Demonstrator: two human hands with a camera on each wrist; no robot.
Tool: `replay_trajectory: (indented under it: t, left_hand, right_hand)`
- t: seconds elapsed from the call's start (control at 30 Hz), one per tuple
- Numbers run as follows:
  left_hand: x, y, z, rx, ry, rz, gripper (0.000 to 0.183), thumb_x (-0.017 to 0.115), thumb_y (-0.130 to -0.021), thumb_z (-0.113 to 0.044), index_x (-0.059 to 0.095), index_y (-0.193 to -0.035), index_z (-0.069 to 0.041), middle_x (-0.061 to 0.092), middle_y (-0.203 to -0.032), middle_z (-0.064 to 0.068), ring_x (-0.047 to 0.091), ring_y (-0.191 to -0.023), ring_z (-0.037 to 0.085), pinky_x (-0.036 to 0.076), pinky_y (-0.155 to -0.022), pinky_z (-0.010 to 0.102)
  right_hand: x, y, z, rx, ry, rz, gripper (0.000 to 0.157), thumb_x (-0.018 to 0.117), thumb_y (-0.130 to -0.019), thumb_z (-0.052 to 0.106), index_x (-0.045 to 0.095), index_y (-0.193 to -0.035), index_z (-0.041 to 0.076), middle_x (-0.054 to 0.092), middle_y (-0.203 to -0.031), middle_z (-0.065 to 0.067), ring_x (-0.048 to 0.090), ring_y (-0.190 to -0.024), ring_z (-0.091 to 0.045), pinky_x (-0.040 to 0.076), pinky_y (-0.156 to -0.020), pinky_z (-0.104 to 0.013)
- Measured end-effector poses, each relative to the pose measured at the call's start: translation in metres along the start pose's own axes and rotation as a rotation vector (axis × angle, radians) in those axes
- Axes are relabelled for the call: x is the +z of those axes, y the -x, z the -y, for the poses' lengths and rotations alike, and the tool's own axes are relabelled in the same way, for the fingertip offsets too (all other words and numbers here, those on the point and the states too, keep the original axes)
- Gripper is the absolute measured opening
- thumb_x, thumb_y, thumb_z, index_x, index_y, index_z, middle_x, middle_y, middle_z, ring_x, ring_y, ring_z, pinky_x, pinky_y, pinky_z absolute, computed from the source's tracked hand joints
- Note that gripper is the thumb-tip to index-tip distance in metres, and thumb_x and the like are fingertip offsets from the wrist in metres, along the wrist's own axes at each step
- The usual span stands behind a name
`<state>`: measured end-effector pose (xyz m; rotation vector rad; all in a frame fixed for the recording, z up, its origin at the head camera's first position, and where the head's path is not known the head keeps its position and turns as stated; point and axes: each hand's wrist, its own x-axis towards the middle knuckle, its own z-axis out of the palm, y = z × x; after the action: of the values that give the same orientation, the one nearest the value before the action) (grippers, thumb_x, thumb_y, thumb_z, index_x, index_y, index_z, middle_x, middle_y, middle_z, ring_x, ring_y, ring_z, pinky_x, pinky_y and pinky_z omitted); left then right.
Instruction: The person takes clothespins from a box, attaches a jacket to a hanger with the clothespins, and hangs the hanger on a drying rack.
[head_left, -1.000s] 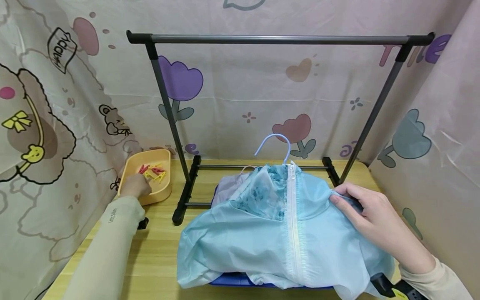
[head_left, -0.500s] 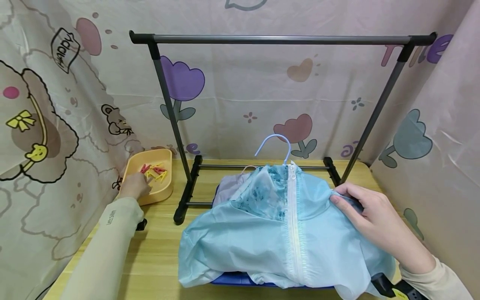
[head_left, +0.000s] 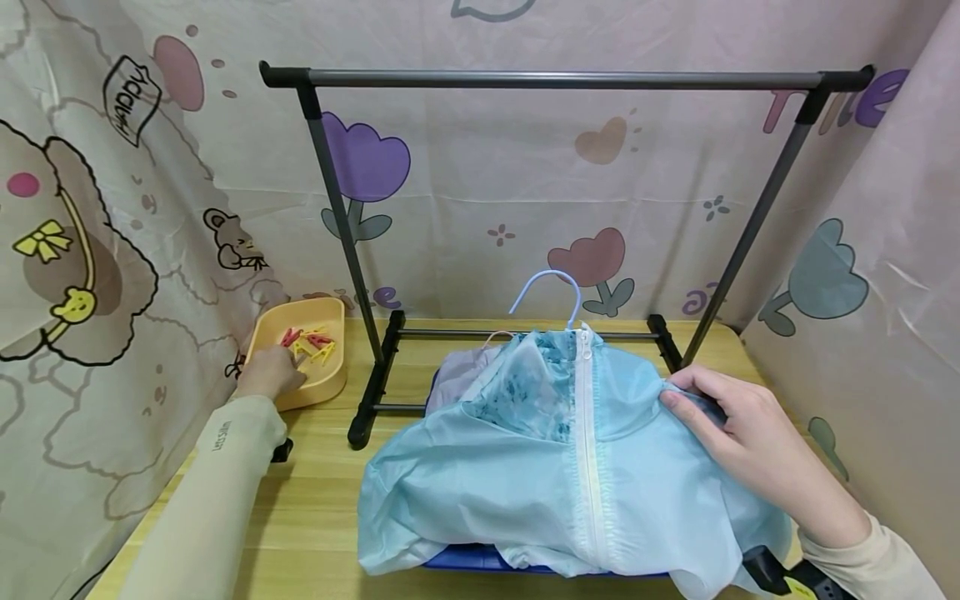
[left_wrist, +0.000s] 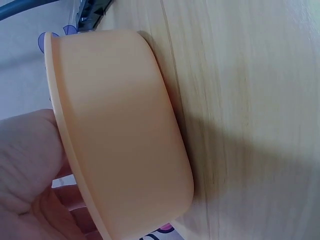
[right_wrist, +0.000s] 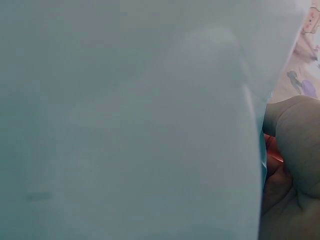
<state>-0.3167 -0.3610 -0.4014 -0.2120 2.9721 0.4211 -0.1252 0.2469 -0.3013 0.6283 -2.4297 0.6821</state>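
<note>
A light blue zip-up jacket (head_left: pixel 517 492) hangs on a pale blue hanger (head_left: pixel 555 275), whose hook stands up above the collar. At the jacket's right shoulder, my right hand (head_left: pixel 738 437) pinches the fabric between thumb and fingers. In the right wrist view the jacket's cloth (right_wrist: pixel 140 125) fills most of the picture. My left hand (head_left: pixel 266 372) reaches over the rim into a yellow-orange plastic tub (head_left: pixel 330 383) holding several red and yellow clothespins (head_left: pixel 311 343). Its fingertips are hidden inside the tub; I cannot tell whether they hold a clothespin. The left wrist view shows the tub's outer wall (left_wrist: pixel 120 130).
Behind the jacket stands a black metal clothes rack (head_left: pixel 555 79) with a bare top bar. A lilac garment (head_left: pixel 457 379) and a blue tray (head_left: pixel 480 558) show partly under the jacket. Printed curtains (head_left: pixel 450 217) enclose the wooden table (head_left: pixel 315 517) at the back and sides.
The head view has shifted very slightly. The left hand stays in the tub with only small movement, and the right hand keeps its grip on the jacket's shoulder.
</note>
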Motion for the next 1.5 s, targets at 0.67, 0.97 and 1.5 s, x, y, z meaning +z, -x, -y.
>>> replay_trajectory:
  t: [0.67, 0.97, 1.5]
  left_hand:
    - [0.002, -0.004, -0.002, 0.090, 0.066, -0.126, 0.023, 0.075, -0.093, -0.012, 0.064, -0.108, 0.003, 0.065, -0.093, 0.019, 0.059, -0.084, 0.035, 0.048, -0.072, 0.044]
    - [-0.001, 0.002, -0.004, 0.102, 0.069, -0.086, 0.053, 0.071, -0.096, -0.017, 0.060, -0.140, 0.010, 0.069, -0.111, 0.028, 0.062, -0.094, 0.040, 0.052, -0.079, 0.050]
    - [-0.007, 0.018, -0.011, 0.204, 0.188, -0.196, 0.037, 0.069, -0.100, -0.017, 0.062, -0.128, 0.007, 0.060, -0.079, 0.009, 0.052, -0.063, 0.019, 0.041, -0.060, 0.033]
  right_hand:
    - [0.000, 0.000, -0.001, 0.001, -0.009, 0.009, 0.010, 0.073, -0.103, 0.014, 0.074, -0.098, 0.023, 0.068, -0.087, 0.016, 0.056, -0.076, 0.002, 0.043, -0.071, -0.014]
    - [0.001, 0.000, -0.002, -0.003, -0.017, 0.005, 0.008, 0.073, -0.103, 0.015, 0.075, -0.099, 0.023, 0.069, -0.088, 0.015, 0.057, -0.076, 0.002, 0.043, -0.072, -0.014]
    - [0.001, 0.000, -0.002, -0.018, -0.005, 0.003, 0.007, 0.073, -0.104, 0.018, 0.075, -0.099, 0.021, 0.070, -0.089, 0.016, 0.058, -0.078, 0.002, 0.044, -0.073, -0.013]
